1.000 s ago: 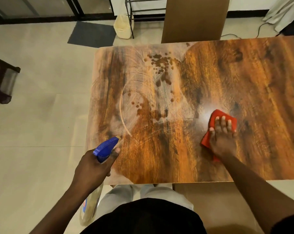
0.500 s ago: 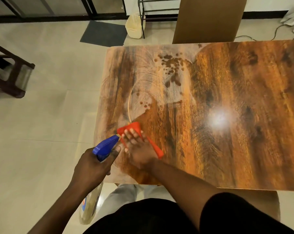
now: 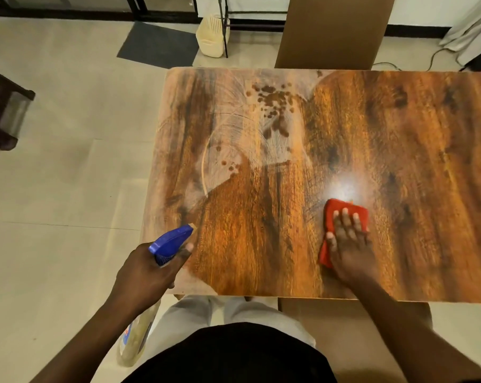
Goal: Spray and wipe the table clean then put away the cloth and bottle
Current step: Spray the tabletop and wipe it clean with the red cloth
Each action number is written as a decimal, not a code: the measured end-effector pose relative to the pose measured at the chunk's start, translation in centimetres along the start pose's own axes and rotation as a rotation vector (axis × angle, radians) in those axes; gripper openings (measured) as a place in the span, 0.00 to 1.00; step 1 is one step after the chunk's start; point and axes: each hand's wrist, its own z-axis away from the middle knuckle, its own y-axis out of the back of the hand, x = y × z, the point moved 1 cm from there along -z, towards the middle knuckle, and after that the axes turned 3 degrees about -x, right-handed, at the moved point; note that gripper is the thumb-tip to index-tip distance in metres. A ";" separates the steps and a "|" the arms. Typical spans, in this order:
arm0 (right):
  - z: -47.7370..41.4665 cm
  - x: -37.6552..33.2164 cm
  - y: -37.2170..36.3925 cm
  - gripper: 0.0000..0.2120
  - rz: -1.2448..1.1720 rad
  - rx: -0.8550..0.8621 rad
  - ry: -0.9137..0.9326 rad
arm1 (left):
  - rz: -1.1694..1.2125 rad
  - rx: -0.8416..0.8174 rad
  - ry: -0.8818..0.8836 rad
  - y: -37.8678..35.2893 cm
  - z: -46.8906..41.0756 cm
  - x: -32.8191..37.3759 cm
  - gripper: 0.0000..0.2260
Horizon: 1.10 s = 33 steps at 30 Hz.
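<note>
Table [image 3: 399,128]: wood-grain top, fills most of the view. Near and right parts look glossy and clean; a pale dusty film [image 3: 234,139] with swirl marks covers the far-left part, running down the left edge toward me. Brown droplet spots [image 3: 275,106] sit in the film near the far edge, a few smaller ones lower down.

Bottle [image 3: 171,241]: my left hand [image 3: 148,275] is clamped round its neck, forefinger at the trigger, blue nozzle pointing up and right over the near-left corner of the table. The clear body hangs down below the table edge beside my leg.

Cloth [image 3: 344,217]: red, folded, flat on the table near the front edge, right of centre. My right hand [image 3: 349,244] lies pressed on it, palm down, fingers spread and pointing away from me; not a pinch, just weight on top.

Key relation: the unwiped film lies up and to the left of the cloth, long axis running roughly near-to-far along the left side. Right hand has the cloth but must cross leftward; left hand is nearer the film, nozzle already aimed that way.

Judgement: wiping about half done; the spots probably need more spray first
</note>
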 end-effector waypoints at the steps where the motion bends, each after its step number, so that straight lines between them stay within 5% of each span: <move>1: -1.1 0.6 0.8 0.33 -0.070 0.031 -0.099 | 0.009 0.002 0.001 0.2 0.2 -0.2 0.26; 6: -5.3 -6.0 1.7 0.32 -0.220 0.087 -0.376 | 0.065 0.027 0.046 1.3 1.1 -1.6 0.29; 15: 2.6 -31.0 -7.7 0.33 0.060 -0.206 0.641 | 0.123 0.045 0.044 3.6 1.9 -3.9 0.24; 21: 6.4 -27.9 -10.3 0.34 0.311 -0.245 1.071 | 0.159 0.073 0.129 5.5 2.6 -7.0 0.25; 25: 4.9 -18.9 -7.1 0.31 0.298 -0.183 0.856 | 0.182 0.111 0.191 6.6 2.7 -9.4 0.24; 29: 0.4 -13.8 -2.3 0.31 0.151 -0.152 0.311 | 0.198 0.133 0.209 7.6 3.2 -11.5 0.23; 33: -6.2 -16.1 1.3 0.32 -0.141 -0.052 -0.130 | 0.250 0.137 0.218 8.8 3.6 -12.5 0.29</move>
